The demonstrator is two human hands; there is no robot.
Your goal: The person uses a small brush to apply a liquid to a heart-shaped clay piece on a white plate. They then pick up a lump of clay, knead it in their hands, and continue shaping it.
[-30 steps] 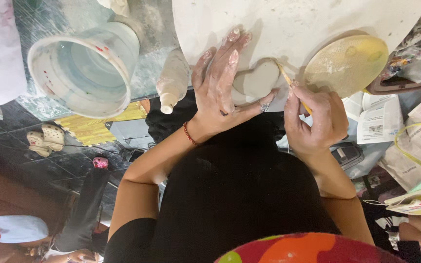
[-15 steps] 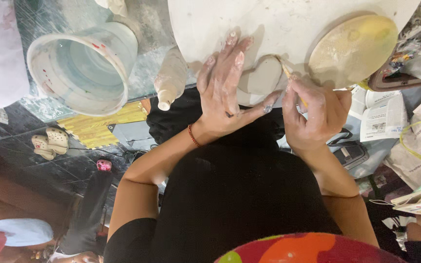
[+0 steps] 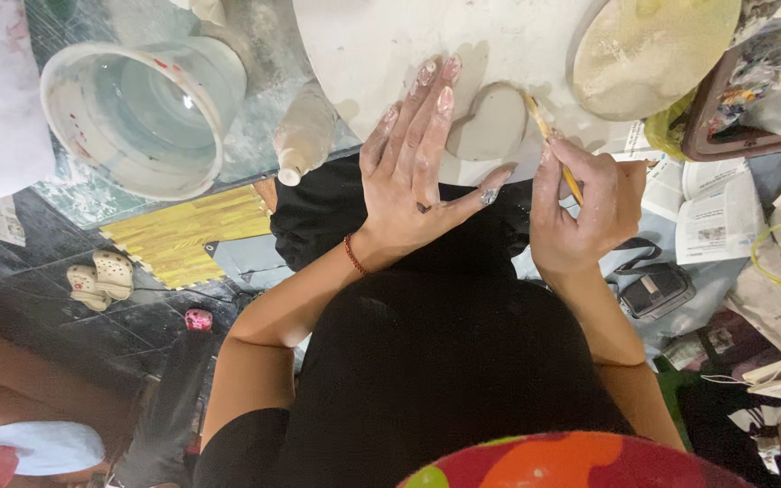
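Clay heart being trimmed on white board, upper centre of frame
Left hand (image 3: 413, 176) lying open and flat, steadying the clay heart (image 3: 490, 122); right hand (image 3: 585, 203) pinching a wooden stick (image 3: 553, 145), working its edge; bucket (image 3: 142, 113) standing upper left

A left hand (image 3: 413, 172) lies flat beside a heart-shaped clay piece (image 3: 492, 122) on a white board (image 3: 390, 45) while the right hand (image 3: 585, 203) holds a wooden stick (image 3: 553, 145) to its edge; a bucket (image 3: 142, 113) stands nearby.

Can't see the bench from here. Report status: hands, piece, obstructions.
Left hand flat on the board, steadying the heart-shaped clay slab. Right hand gripping a thin wooden tool, tip at the slab's edge. Nothing blocking.
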